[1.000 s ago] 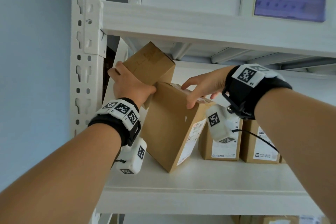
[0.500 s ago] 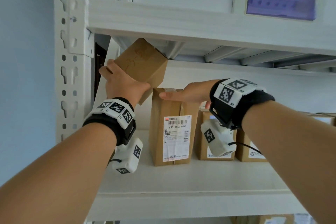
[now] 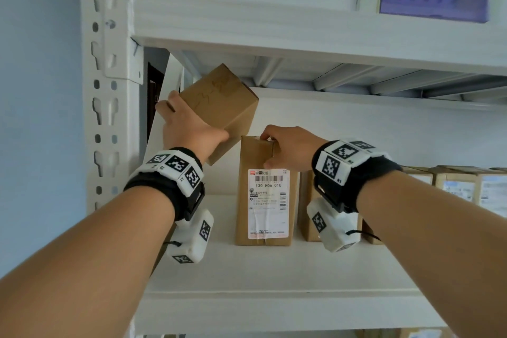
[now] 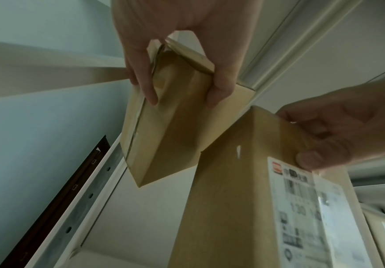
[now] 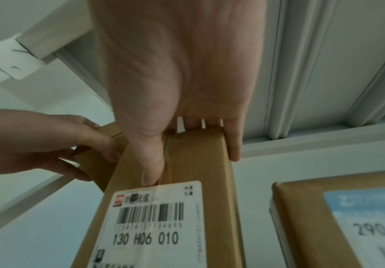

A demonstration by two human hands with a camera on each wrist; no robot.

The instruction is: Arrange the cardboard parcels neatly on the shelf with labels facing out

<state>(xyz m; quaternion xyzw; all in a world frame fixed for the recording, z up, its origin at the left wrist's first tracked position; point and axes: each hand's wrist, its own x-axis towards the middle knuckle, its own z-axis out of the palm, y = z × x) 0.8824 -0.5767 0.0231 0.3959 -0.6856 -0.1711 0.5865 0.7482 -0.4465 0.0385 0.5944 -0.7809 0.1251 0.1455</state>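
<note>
under the right hand (image 3: 288,147), whose fingers curled over its top edge with the thumb on the front, the labelled parcel (image 3: 264,195) stood upright on the shelf (image 3: 274,277), label out. just left of it the left hand (image 3: 189,129) gripped a tilted plain parcel (image 3: 222,107) in the air; it likely needed turning until its label faced forward, then setting down beside the steadied one.

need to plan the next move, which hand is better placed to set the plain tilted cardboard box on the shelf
Left. The left hand already grips the plain tilted cardboard box, above the white shelf. The right hand holds the upright labelled brown parcel.
</note>
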